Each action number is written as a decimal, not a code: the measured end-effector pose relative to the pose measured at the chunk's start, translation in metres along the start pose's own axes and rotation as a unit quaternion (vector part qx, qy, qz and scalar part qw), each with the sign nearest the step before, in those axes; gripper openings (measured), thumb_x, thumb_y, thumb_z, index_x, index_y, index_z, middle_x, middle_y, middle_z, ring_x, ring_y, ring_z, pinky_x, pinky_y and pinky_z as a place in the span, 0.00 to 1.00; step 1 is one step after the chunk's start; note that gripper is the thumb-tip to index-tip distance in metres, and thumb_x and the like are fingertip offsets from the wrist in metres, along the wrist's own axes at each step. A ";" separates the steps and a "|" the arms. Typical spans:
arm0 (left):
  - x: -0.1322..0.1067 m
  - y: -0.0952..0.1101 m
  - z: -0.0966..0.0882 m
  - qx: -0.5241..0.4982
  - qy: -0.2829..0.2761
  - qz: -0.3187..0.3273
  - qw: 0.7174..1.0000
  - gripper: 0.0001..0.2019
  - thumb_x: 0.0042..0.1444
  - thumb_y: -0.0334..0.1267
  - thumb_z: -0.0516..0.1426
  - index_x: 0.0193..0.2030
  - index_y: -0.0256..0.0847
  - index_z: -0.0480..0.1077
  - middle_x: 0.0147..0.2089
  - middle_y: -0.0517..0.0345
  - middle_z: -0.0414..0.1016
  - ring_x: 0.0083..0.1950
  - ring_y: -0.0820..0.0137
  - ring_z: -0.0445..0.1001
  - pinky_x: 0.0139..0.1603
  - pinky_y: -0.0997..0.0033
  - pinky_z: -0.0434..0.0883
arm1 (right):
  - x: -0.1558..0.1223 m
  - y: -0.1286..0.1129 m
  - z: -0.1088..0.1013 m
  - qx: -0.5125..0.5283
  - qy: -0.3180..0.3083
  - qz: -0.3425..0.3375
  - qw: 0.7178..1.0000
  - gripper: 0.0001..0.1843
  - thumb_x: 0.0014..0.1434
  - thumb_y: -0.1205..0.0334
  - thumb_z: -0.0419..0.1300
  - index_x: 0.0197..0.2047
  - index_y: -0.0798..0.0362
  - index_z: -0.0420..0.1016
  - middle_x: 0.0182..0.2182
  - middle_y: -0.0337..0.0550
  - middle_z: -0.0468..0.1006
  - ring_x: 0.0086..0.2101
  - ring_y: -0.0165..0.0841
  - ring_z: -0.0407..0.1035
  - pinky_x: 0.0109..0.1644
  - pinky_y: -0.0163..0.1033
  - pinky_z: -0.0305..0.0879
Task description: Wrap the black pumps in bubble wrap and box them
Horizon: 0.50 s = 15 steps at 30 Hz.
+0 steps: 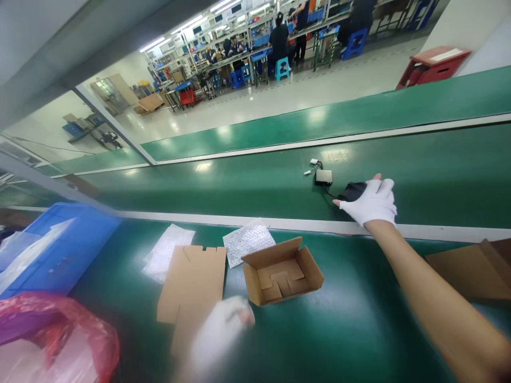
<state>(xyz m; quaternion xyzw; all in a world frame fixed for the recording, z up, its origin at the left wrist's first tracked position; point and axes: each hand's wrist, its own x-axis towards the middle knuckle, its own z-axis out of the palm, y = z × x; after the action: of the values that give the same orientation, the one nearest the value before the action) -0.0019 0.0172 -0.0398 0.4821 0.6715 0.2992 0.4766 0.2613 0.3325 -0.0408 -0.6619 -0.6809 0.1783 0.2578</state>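
My right hand [371, 202], in a white glove with bare fingertips, reaches onto the green conveyor belt. Its thumb and fingers span a rounded black device [352, 191], partly covered by the hand. A cable runs from that device to a small box-shaped module [323, 177] with white plug connectors [314, 161]. My left hand [223, 330], also gloved, is smeared by motion over flat cardboard [195, 276]; its grip is unclear. Just beyond it stands an open cardboard box [255, 284], with folded bottom flaps showing inside. Bubble wrap [248, 242] lies behind the box.
A blue bin [91, 229] and a pink plastic bag [99, 340] stand at the left. More bubble wrap [170, 250] lies beside the flat cardboard. Another carton [467, 268] is at the right. A white rail [191, 217] separates bench and belt. People work at far benches.
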 end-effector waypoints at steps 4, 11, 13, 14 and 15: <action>0.002 0.011 0.031 0.015 -0.143 0.000 0.990 0.28 0.56 0.64 0.49 0.32 0.41 0.75 0.37 0.52 0.73 0.41 0.62 0.71 0.45 0.64 0.68 | 0.034 0.010 0.022 -0.008 0.003 -0.002 1.000 0.47 0.54 0.38 0.55 0.65 0.68 0.55 0.57 0.73 0.59 0.52 0.56 0.64 0.48 0.52 0.60; 0.025 0.042 0.085 -0.015 -0.239 0.033 0.970 0.18 0.51 0.59 0.59 0.37 0.48 0.77 0.39 0.57 0.75 0.44 0.61 0.74 0.48 0.64 0.69 | -0.001 0.020 0.008 -0.005 0.171 -0.023 0.985 0.45 0.43 0.47 0.68 0.60 0.61 0.60 0.58 0.64 0.60 0.55 0.49 0.62 0.52 0.46 0.64; 0.026 0.055 0.091 -0.032 -0.221 0.071 0.972 0.18 0.52 0.58 0.58 0.38 0.47 0.77 0.41 0.56 0.76 0.44 0.61 0.74 0.50 0.63 0.69 | -0.027 0.021 -0.025 -0.029 0.238 -0.106 0.965 0.47 0.41 0.47 0.70 0.60 0.59 0.61 0.60 0.62 0.59 0.55 0.49 0.62 0.54 0.47 0.64; 0.025 0.063 0.094 -0.041 -0.201 0.095 0.974 0.18 0.52 0.58 0.58 0.38 0.46 0.77 0.42 0.55 0.76 0.45 0.61 0.74 0.51 0.62 0.68 | -0.042 0.023 -0.044 -0.049 0.261 -0.164 0.950 0.46 0.41 0.47 0.70 0.60 0.58 0.62 0.60 0.61 0.60 0.55 0.49 0.62 0.55 0.48 0.64; 0.023 0.070 0.096 -0.050 -0.179 0.119 0.975 0.19 0.52 0.57 0.58 0.39 0.45 0.77 0.43 0.53 0.76 0.45 0.61 0.74 0.52 0.62 0.68 | -0.057 0.026 -0.064 -0.069 0.273 -0.218 0.934 0.43 0.43 0.46 0.70 0.59 0.58 0.64 0.60 0.60 0.61 0.56 0.49 0.62 0.55 0.49 0.64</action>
<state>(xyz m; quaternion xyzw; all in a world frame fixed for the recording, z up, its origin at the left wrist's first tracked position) 0.1109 0.0578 -0.0227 0.5797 0.4977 0.2959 0.5733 0.3197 0.2716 -0.0107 -0.5362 -0.7224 -0.1173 0.4206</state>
